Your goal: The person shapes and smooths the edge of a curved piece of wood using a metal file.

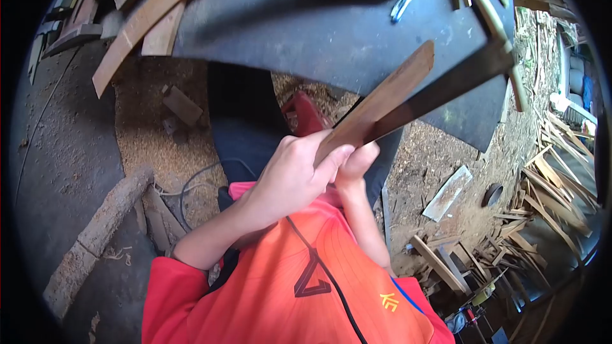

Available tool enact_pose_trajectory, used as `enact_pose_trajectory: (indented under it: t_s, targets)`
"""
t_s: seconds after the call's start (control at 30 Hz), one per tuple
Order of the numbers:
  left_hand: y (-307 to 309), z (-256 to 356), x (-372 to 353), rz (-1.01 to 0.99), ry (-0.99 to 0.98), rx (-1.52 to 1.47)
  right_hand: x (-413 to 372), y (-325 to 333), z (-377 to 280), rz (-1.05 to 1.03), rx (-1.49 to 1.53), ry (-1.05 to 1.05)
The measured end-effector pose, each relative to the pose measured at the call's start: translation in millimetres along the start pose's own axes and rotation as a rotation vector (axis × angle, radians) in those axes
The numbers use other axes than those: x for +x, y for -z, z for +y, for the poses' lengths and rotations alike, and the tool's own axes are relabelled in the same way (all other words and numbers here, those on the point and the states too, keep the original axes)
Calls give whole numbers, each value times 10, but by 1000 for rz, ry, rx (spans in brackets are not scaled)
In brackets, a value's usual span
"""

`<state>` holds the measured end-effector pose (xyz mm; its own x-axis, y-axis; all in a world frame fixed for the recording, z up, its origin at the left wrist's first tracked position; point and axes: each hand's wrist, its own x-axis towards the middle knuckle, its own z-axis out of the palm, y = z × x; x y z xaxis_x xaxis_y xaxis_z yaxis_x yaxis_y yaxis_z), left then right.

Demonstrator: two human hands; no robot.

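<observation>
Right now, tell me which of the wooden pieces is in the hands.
The straight, flat strip, gripped in the left hand beside the dark blade. The long curved piece juts past the tabletop, untouched.

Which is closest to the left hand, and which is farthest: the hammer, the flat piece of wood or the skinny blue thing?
Nearest to the left hand:
1. Flat piece of wood, held in it
2. Skinny blue thing, on the table
3. Hammer, at the table's right side
</observation>
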<state>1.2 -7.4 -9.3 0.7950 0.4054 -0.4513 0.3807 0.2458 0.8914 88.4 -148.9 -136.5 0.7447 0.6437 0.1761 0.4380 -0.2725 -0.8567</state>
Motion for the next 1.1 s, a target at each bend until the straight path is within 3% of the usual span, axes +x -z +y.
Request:
enact_pose_trajectory:
  t_s: [0.1,0.13,0.23,0.37,0.47,0.57,0.67,0.77,0.8,0.9,0.97,1.07,1.1]
  targets:
    - [12,-4,21,13,-67,25,-194,-190,294,125,44,48]
    - [-19,-37,-1,18,-70,24,-8,-83,54,129,89,33]
    - [-23,-32,-5,-3,-21,32,83,70,-152,-22,-6,-30]
    - [-13,-35,-6,10,-76,49,-49,-125,8,167,51,2]
    - [-30,3,-27,-6,4,35,139,108,-132,-29,-30,24]
    - [-16,-25,-18,2,-64,43,-156,-158,214,102,74,-31]
    - [7,57,-8,41,-30,-49,-64,-105,69,104,40,-24]
    - [38,41,36,57,-7,-53,-101,-28,84,-27,-44,-3]
    - [51,47,31,22,2,-32,-99,-89,111,64,-32,94]
    - [23,26,18,2,-15,-10,-102,-114,156,70,95,-8]
    - [20,9,24,-7,-15,-21,122,-58,-26,91,47,90]
    - [23,30,19,0,1,-2,67,-5,11,-30,52,-44]
    - [44,58,21,-16,16,-5,-43,-129,153,58,47,74]
